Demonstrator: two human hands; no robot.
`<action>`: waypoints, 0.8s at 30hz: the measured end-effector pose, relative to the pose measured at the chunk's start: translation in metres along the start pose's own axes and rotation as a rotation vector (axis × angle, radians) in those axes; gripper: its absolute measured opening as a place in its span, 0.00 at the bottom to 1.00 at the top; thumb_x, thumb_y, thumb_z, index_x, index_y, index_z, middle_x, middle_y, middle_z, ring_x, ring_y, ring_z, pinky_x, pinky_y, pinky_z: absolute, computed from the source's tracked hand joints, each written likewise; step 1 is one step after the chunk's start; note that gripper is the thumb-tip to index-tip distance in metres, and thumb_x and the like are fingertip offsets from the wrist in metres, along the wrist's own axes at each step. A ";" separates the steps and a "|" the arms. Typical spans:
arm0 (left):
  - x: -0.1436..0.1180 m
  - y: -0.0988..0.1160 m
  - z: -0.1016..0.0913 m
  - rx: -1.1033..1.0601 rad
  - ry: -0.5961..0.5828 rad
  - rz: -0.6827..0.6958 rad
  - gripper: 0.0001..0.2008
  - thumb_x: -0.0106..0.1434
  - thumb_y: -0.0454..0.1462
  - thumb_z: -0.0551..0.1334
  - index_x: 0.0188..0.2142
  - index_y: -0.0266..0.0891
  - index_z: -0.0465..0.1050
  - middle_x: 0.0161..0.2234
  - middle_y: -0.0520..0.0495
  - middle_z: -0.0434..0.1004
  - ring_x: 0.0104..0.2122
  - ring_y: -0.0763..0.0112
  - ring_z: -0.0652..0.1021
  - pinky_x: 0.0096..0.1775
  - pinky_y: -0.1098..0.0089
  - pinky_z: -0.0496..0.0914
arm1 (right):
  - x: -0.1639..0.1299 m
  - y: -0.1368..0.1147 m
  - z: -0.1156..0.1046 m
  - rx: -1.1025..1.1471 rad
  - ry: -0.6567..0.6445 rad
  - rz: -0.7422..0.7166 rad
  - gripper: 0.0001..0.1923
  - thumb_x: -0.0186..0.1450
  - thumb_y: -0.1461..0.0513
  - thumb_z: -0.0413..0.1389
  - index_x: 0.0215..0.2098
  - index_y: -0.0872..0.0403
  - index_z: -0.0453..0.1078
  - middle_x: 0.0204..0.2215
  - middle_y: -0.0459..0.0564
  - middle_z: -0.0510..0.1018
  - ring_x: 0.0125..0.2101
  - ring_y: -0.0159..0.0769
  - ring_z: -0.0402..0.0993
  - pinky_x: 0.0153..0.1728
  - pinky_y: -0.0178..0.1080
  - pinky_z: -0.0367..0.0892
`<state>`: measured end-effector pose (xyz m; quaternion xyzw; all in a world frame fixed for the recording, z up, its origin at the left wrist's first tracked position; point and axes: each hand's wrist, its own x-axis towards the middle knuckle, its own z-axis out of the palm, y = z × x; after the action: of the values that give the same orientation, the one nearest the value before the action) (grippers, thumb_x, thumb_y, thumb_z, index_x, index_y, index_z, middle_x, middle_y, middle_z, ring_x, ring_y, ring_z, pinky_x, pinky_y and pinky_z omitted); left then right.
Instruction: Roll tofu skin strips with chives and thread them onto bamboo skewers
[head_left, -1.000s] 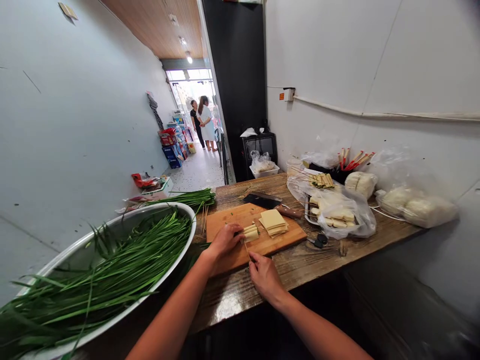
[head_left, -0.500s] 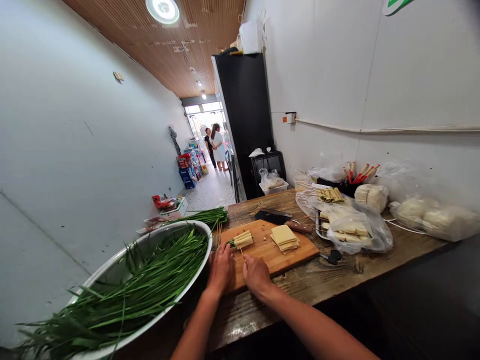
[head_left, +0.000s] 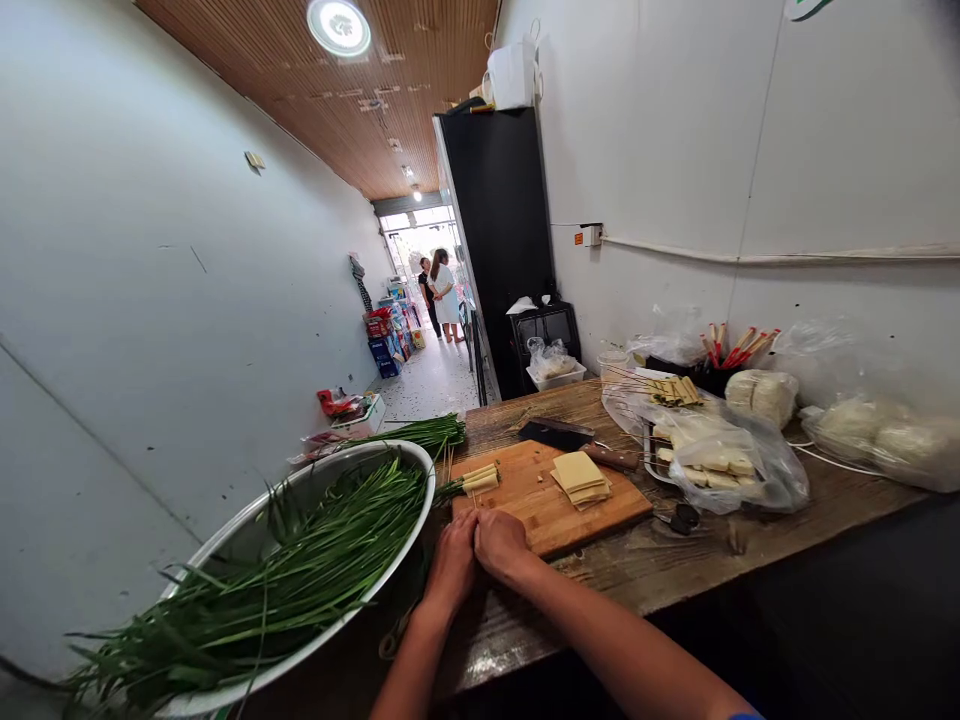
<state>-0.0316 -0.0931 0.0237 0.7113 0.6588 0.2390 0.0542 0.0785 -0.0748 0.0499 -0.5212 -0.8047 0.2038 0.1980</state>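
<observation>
Nearest the camera, the left hand (head_left: pixel 452 562) and the right hand (head_left: pixel 501 541) now sit knuckle to knuckle at the near edge of the cutting board (head_left: pixel 551 497). A second ago the left hand pressed on the small tofu-skin rolls (head_left: pixel 480 479) while the right fed a thin bamboo skewer toward them; since then both hands have drawn back toward the body, off the rolls. Both are curled, fingers tucked under, but I cannot tell what, if anything, they pinch (the skewer, plain half a second ago, does not show here). My reading is that one threading pass has ended and the grip is being reset.

The rolls lie at the board's far left corner, chive ends poking out, three or four pale strips side by side. Beside them is one stack of square tofu sheets (head_left: pixel 580 473). One cleaver (head_left: pixel 559 436) lies along the board's far edge. To the left, one big metal basin (head_left: pixel 322 480) brims with chives, and one loose chive bundle (head_left: pixel 420 432) rests behind it. Further right, one bagged tray of tofu pieces (head_left: pixel 712 458). Down the corridor, two people (head_left: pixel 439 292) stand in the doorway.
</observation>
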 end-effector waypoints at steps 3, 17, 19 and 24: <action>0.000 -0.001 0.001 0.011 -0.012 0.001 0.22 0.58 0.28 0.51 0.50 0.38 0.69 0.54 0.41 0.67 0.54 0.62 0.68 0.55 0.62 0.61 | -0.007 0.014 -0.008 0.038 0.006 -0.122 0.13 0.62 0.64 0.48 0.39 0.55 0.74 0.35 0.56 0.79 0.36 0.41 0.75 0.35 0.36 0.64; 0.040 0.089 0.013 -0.161 0.028 0.240 0.12 0.62 0.35 0.54 0.40 0.39 0.76 0.45 0.44 0.76 0.45 0.64 0.74 0.49 0.65 0.68 | 0.012 0.210 -0.114 -0.196 0.142 -0.381 0.10 0.64 0.66 0.49 0.34 0.56 0.73 0.37 0.50 0.77 0.40 0.33 0.69 0.44 0.34 0.60; 0.056 0.107 0.024 -0.194 -0.032 0.289 0.11 0.61 0.34 0.56 0.39 0.39 0.76 0.43 0.45 0.77 0.43 0.65 0.75 0.47 0.67 0.68 | 0.016 0.214 -0.109 -0.202 0.159 -0.430 0.10 0.65 0.66 0.49 0.33 0.57 0.73 0.35 0.51 0.76 0.40 0.33 0.69 0.42 0.33 0.60; 0.087 0.127 0.044 -0.170 -0.046 0.281 0.10 0.60 0.34 0.58 0.40 0.37 0.76 0.41 0.45 0.78 0.40 0.66 0.76 0.44 0.68 0.68 | 0.024 0.212 -0.112 -0.302 0.187 -0.423 0.09 0.65 0.67 0.48 0.32 0.57 0.70 0.32 0.52 0.74 0.36 0.34 0.68 0.39 0.34 0.61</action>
<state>0.1035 -0.0149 0.0584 0.7947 0.5287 0.2824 0.0952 0.2896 0.0396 0.0331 -0.3819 -0.8952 -0.0132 0.2294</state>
